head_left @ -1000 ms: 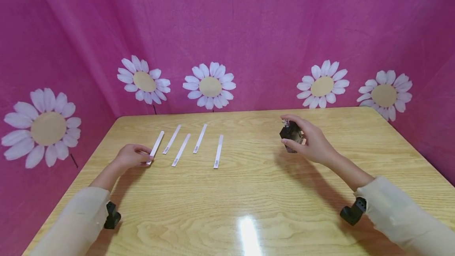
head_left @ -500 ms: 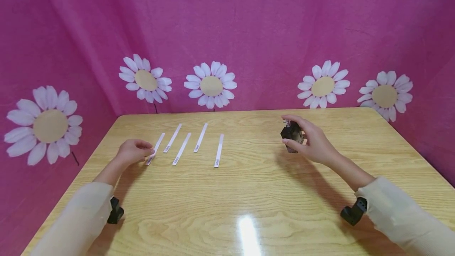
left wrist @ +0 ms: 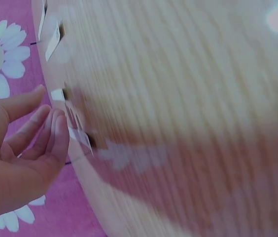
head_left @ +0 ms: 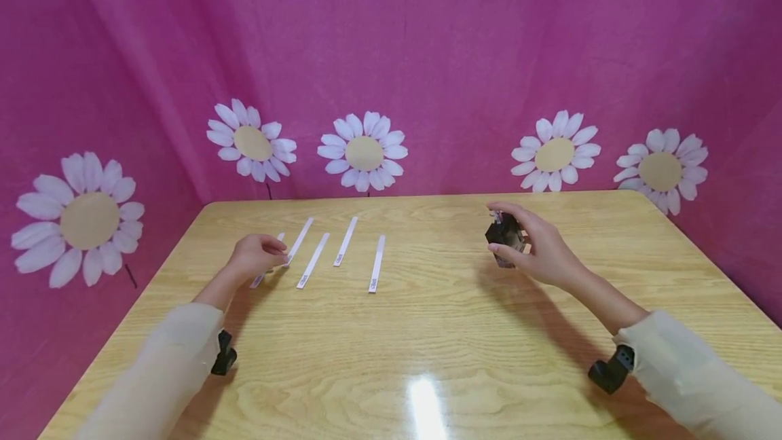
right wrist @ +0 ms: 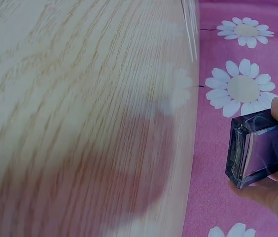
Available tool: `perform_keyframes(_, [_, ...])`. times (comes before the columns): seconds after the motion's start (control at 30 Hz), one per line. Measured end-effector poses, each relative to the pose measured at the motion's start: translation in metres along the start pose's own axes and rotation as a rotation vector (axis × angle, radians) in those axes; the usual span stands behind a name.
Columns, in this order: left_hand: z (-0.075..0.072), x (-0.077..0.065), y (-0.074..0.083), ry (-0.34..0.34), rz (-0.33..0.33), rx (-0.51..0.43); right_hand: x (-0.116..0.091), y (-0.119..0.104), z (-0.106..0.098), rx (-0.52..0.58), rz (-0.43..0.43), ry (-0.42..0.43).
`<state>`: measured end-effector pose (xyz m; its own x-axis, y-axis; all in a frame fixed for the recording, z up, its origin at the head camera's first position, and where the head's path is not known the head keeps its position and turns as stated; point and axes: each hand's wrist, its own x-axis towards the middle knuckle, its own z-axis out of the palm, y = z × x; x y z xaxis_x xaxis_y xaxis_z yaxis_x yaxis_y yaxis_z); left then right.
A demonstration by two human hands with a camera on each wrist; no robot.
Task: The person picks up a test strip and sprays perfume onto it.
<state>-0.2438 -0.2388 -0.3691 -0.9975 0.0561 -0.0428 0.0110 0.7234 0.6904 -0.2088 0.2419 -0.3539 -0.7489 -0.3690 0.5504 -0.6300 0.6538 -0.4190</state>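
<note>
Left hand (head_left: 259, 254) was over the left half of the desk (head_left: 391, 331), nearer the far edge than the near one. Grip loose: fingers lightly bent, a gap between the topmost digit and the rest in the left wrist view, hold on nothing visible.

Five white strips lay about it, well inside the desk's left half. First strip (head_left: 258, 280), closest to the left edge, ran partly hidden under the hand. Second strip (head_left: 300, 240) stretched from the fingertips toward the far edge; could not tell whether they touched it. Third strip (head_left: 313, 261) sat just right of these, a little nearer the near edge. Fourth strip (head_left: 345, 242) lay farther back; fifth strip (head_left: 377, 264) was farthest from the left edge and the least slanted. Small dark print marked several near ends, too small to read.

Right hand (head_left: 544, 246) was right of the desk's middle, toward the far edge. Grip closed round a dark, block-shaped glass bottle (head_left: 501, 233), one digit across its top, thumb on the side toward the near edge. Could not tell whether its base met the desk.

Both arms wore pale sleeves (head_left: 702, 372). Pink cloth (head_left: 427, 73) with white daisies (head_left: 364, 153) stood beyond the far edge.
</note>
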Motion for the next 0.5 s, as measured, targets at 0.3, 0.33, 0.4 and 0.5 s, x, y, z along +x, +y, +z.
perform_keyframes(0.3, [0.006, 0.005, 0.011, 0.033, -0.026, 0.104, 0.001, 0.003, -0.005, -0.031, -0.005, 0.014])
perform_keyframes(0.33, [0.007, 0.005, 0.011, 0.041, -0.034, 0.114, 0.002, 0.003, -0.005, -0.032, -0.005, 0.013])
perform_keyframes(0.4, [0.009, 0.006, 0.013, 0.056, -0.046, 0.127, 0.002, 0.004, -0.005, -0.031, -0.004, 0.012])
perform_keyframes(0.5, [0.012, 0.006, 0.015, 0.078, -0.067, 0.118, 0.0, 0.004, -0.006, -0.03, 0.0, 0.015])
